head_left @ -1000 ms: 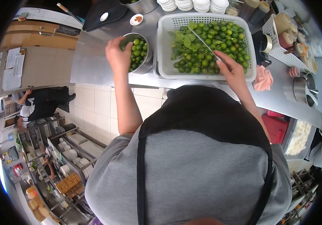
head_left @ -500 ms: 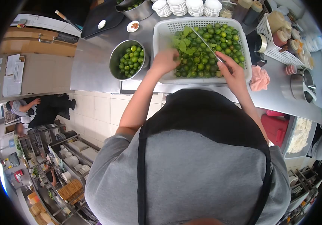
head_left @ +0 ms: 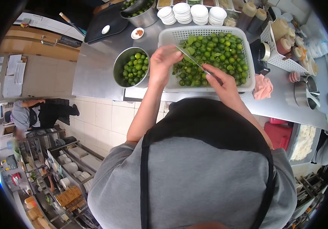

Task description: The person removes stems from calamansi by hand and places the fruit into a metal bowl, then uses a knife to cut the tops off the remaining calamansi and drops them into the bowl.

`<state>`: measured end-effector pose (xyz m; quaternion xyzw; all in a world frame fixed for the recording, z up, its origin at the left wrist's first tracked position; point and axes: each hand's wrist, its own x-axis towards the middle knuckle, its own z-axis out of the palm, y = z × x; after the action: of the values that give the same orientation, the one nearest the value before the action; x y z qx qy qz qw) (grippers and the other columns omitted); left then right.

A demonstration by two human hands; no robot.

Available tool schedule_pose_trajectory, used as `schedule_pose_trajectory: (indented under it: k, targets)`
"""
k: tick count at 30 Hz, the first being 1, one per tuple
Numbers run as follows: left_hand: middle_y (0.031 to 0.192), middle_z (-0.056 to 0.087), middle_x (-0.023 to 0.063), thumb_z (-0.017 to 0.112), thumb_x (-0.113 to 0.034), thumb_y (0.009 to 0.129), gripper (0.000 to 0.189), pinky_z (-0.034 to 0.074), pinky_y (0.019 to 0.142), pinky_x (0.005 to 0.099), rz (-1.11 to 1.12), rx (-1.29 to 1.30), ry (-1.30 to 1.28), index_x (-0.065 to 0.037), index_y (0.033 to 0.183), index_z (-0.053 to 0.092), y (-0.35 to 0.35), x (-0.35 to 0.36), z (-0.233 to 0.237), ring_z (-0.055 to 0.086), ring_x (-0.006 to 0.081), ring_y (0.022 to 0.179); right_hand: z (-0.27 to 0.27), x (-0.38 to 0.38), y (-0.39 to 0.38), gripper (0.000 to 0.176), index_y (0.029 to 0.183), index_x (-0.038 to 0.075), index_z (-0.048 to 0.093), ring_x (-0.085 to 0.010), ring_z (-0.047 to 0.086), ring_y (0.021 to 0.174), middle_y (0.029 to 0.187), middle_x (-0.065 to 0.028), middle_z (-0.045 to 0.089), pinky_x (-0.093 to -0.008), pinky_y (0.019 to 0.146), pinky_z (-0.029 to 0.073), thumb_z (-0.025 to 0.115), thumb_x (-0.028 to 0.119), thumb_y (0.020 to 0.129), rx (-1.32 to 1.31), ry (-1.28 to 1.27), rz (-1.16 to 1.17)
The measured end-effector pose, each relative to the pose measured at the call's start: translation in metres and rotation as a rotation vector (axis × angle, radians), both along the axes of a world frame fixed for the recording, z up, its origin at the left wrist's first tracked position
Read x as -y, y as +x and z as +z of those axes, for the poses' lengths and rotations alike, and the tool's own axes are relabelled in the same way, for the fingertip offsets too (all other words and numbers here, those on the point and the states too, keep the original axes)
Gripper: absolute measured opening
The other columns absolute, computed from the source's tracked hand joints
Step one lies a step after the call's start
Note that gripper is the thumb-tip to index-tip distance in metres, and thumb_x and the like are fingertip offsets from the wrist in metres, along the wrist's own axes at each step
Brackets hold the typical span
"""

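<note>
My right hand (head_left: 221, 79) is wrapped around the handle of a knife (head_left: 191, 58), whose thin blade points up and left over a white basket (head_left: 250, 57). Small green limes (head_left: 219, 49) fill much of that basket, with leafy sprigs (head_left: 190, 40) among them. At the basket's left side is my left hand (head_left: 162, 63), its fingers bent and drawn together beside the blade's tip. What lies between those fingers is too small to make out. Left of this hand, a round metal pot (head_left: 116, 64) holds more limes (head_left: 136, 68).
Stacks of white saucers (head_left: 183, 13) stand behind the basket. A dish with reddish bits (head_left: 137, 33) and a black tray (head_left: 108, 28) lie to the left. On the right are a pink cloth (head_left: 263, 86) and a crate of sauce bottles (head_left: 282, 53). Another person (head_left: 30, 114) is at far left.
My left hand has drawn back left from among the limes and leaves to the knife tip. My right hand has shifted left and slightly down with the knife. The view has tilted slightly.
</note>
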<state>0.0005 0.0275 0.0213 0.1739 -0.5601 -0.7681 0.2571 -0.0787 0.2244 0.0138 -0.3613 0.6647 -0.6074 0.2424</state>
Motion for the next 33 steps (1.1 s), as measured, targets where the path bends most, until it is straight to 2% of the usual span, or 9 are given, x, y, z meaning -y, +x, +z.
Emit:
schedule_pose_trajectory:
  k: [7, 12, 17, 19, 23, 26, 28, 29, 33]
  targets:
    - [0.091, 0.063, 0.0046, 0.063, 0.001, 0.079, 0.017, 0.049, 0.075, 0.0271, -0.027, 0.027, -0.085, -0.001, 0.095, 0.058, -0.006, -0.009, -0.001, 0.061, 0.0129, 0.081, -0.006, 0.004, -0.004, 0.031, 0.117, 0.004, 0.055, -0.0129, 0.06, 0.078, 0.103, -0.0111, 0.064, -0.0251, 0.07, 0.046, 0.055, 0.015, 0.088, -0.117, 0.008, -0.079]
    - [0.091, 0.064, 0.0045, 0.064, 0.005, 0.075, 0.025, 0.047, 0.073, 0.0228, -0.213, 0.116, -0.17, -0.003, 0.098, 0.061, -0.006, -0.033, 0.001, 0.06, 0.009, 0.081, 0.008, 0.009, -0.015, 0.03, 0.117, 0.004, 0.056, -0.0123, 0.061, 0.086, 0.105, -0.0102, 0.064, -0.0242, 0.075, 0.046, 0.055, 0.015, 0.088, -0.06, 0.158, -0.145]
    - [0.091, 0.064, 0.0065, 0.064, 0.002, 0.078, 0.022, 0.049, 0.075, 0.0267, -0.024, 0.042, -0.096, 0.0, 0.099, 0.06, -0.013, 0.0, -0.007, 0.06, 0.0121, 0.082, 0.006, -0.001, -0.008, 0.031, 0.117, 0.003, 0.055, -0.0148, 0.06, 0.096, 0.11, -0.0099, 0.062, -0.0261, 0.082, 0.045, 0.055, 0.016, 0.089, -0.01, 0.056, -0.052]
    - [0.091, 0.063, 0.0083, 0.064, 0.0, 0.079, 0.02, 0.05, 0.078, 0.0309, 0.015, -0.017, -0.072, 0.002, 0.098, 0.058, -0.013, 0.005, -0.007, 0.06, 0.014, 0.083, -0.004, -0.002, -0.004, 0.032, 0.118, 0.003, 0.054, -0.0151, 0.059, 0.096, 0.11, -0.0102, 0.062, -0.0261, 0.083, 0.044, 0.054, 0.015, 0.089, -0.027, 0.03, -0.043]
    - [0.089, 0.063, 0.007, 0.064, 0.001, 0.078, 0.017, 0.049, 0.075, 0.0278, 0.032, 0.01, -0.097, 0.001, 0.095, 0.059, -0.014, 0.002, -0.007, 0.06, 0.0122, 0.082, -0.004, -0.004, -0.003, 0.031, 0.117, 0.002, 0.054, -0.0159, 0.06, 0.093, 0.11, -0.0107, 0.062, -0.0262, 0.08, 0.045, 0.054, 0.015, 0.089, -0.08, 0.023, -0.056]
    - [0.09, 0.064, 0.0112, 0.066, 0.0, 0.076, 0.023, 0.05, 0.075, 0.0279, -0.035, 0.071, -0.168, 0.005, 0.098, 0.059, -0.013, -0.006, -0.01, 0.062, 0.0164, 0.081, -0.002, 0.002, -0.006, 0.031, 0.117, 0.003, 0.055, -0.016, 0.061, 0.091, 0.11, -0.0103, 0.062, -0.0262, 0.077, 0.046, 0.055, 0.015, 0.088, -0.101, 0.038, -0.075]
    - [0.089, 0.064, 0.0104, 0.066, -0.001, 0.077, 0.02, 0.05, 0.074, 0.0277, -0.096, 0.024, -0.096, 0.005, 0.095, 0.059, -0.013, -0.015, -0.007, 0.062, 0.016, 0.08, -0.001, 0.006, -0.006, 0.031, 0.117, 0.003, 0.055, -0.0161, 0.061, 0.089, 0.109, -0.0102, 0.062, -0.0261, 0.076, 0.046, 0.055, 0.016, 0.088, -0.106, 0.054, -0.084]
    - [0.087, 0.064, 0.0045, 0.062, 0.002, 0.079, 0.013, 0.046, 0.075, 0.0237, -0.124, 0.046, -0.064, -0.001, 0.092, 0.06, -0.012, -0.015, -0.002, 0.06, 0.0102, 0.08, -0.002, 0.007, -0.006, 0.031, 0.117, 0.004, 0.055, -0.0166, 0.062, 0.089, 0.109, -0.0101, 0.062, -0.026, 0.077, 0.046, 0.055, 0.016, 0.088, -0.108, 0.03, -0.083]
    - [0.088, 0.064, 0.0048, 0.061, -0.001, 0.081, 0.011, 0.048, 0.078, 0.0265, -0.178, 0.007, 0.077, -0.001, 0.093, 0.06, -0.006, -0.006, -0.002, 0.061, 0.0125, 0.081, -0.003, 0.009, -0.003, 0.031, 0.117, 0.004, 0.055, -0.0184, 0.062, 0.089, 0.109, -0.0104, 0.062, -0.0261, 0.077, 0.047, 0.055, 0.016, 0.088, -0.111, -0.035, -0.07]
